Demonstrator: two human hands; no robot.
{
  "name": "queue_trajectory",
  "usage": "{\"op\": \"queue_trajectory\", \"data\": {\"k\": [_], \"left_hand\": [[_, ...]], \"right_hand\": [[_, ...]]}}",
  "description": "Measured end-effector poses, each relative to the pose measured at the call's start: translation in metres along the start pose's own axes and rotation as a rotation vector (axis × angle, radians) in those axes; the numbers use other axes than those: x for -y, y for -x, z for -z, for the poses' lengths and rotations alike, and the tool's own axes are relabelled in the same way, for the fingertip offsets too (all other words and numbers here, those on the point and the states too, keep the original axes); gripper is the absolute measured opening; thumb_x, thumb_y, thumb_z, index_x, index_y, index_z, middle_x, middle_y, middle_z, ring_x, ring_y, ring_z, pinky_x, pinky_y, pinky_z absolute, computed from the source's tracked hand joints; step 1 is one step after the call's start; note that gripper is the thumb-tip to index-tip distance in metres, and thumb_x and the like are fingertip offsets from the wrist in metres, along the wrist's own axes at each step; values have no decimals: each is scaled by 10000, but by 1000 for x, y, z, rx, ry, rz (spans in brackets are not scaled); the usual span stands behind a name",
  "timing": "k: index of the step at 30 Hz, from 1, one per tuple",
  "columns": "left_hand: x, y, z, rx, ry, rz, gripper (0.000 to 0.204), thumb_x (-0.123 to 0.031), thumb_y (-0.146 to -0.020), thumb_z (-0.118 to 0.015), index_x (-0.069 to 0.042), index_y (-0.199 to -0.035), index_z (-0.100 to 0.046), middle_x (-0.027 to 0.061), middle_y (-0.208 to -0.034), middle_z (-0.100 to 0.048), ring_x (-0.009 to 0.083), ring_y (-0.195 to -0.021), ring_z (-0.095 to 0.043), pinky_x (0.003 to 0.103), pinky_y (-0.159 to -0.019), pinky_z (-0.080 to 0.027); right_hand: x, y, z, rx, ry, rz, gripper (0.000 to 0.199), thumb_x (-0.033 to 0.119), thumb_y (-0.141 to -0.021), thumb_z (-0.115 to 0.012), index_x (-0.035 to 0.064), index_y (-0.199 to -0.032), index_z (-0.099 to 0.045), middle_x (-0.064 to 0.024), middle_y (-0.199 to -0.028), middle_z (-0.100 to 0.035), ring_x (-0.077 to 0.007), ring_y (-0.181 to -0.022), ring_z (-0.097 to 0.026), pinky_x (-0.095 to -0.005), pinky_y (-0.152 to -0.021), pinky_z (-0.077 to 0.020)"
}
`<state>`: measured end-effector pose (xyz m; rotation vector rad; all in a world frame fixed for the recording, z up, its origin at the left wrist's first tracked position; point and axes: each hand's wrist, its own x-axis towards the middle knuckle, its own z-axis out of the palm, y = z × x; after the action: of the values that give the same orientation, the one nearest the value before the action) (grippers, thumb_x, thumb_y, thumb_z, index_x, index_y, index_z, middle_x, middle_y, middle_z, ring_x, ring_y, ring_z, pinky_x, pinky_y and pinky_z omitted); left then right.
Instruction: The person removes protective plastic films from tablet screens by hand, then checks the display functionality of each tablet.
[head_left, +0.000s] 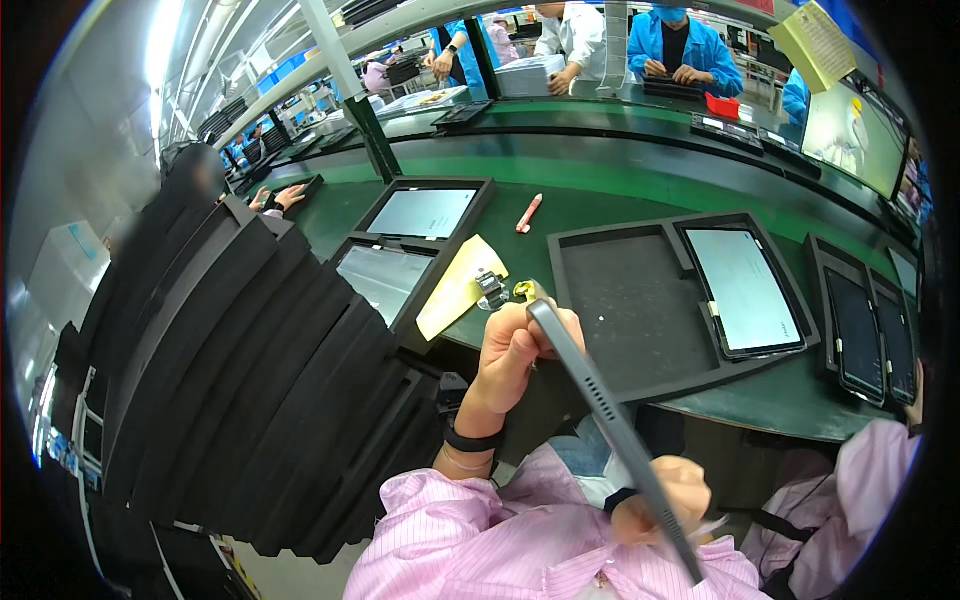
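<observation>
A grey tablet (607, 405), seen nearly edge-on with a row of small holes along its side, slants in front of me above the bench's near edge. My left hand (515, 350) is closed on its upper end, wrist in a black band. Closed around its lower part is my right hand (682, 488), partly hidden behind the tablet; a thin pale strip shows beside those fingers. Just beyond my left hand lie a small metallic and black part (491, 290) and a yellow roll (525, 289). A yellow sheet (455, 296) lies beside them.
A black tray (620, 380) ahead right holds a lit tablet (745, 290); another tray (484, 187) holds two tablets. Stacked black trays (235, 380) crowd my left. A red-and-white pen (530, 214) lies on the green bench (590, 195). Co-workers sit across and at both sides.
</observation>
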<state>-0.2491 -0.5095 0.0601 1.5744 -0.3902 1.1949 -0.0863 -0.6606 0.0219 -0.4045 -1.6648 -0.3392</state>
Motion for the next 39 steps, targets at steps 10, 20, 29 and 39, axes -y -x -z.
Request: {"op": "queue_trajectory", "data": {"k": [10, 20, 29, 39], "left_hand": [[-26, -3, -58, -239, -67, 596, 251, -252, -905, -537, -22, -925, -441, -47, -699, -361, 31, -632, -311, 203, -531, -264], [-17, -55, -94, -61, -113, 622, 221, -198, -961, -473, -26, -850, -391, 21, -638, -511, 51, -570, -492, 216, -517, -396], [16, -49, -78, -300, -95, 451, 208, -211, -966, -441, -8, -966, -485, 36, -792, -533, 81, -740, -519, 231, -667, -424], [75, 58, -92, 195, -1125, 478, 62, -54, -643, -602, -21, -692, -618, 147, -762, -596, 337, -763, -550, 418, -713, -425]], "right_hand": [[-87, 27, 25, -640, -1167, -1149, 361, 231, -978, -414, -60, -1153, -536, -105, -1149, -573, -159, -1061, -537, -269, -989, -384], [-105, 51, -5, -940, -1012, -1277, 355, 282, -952, -490, -7, -1154, -531, -27, -1083, -571, -92, -1085, -459, -254, -993, -312], [-111, 51, 28, -965, -681, -1384, 370, 183, -955, -467, -56, -1237, -483, -81, -1277, -482, -139, -1216, -404, -287, -1095, -243], [-106, 7, 81, -627, 84, -1083, 345, 210, -904, -535, -8, -1171, -528, -98, -1143, -566, -160, -1017, -551, -267, -901, -425]]}}
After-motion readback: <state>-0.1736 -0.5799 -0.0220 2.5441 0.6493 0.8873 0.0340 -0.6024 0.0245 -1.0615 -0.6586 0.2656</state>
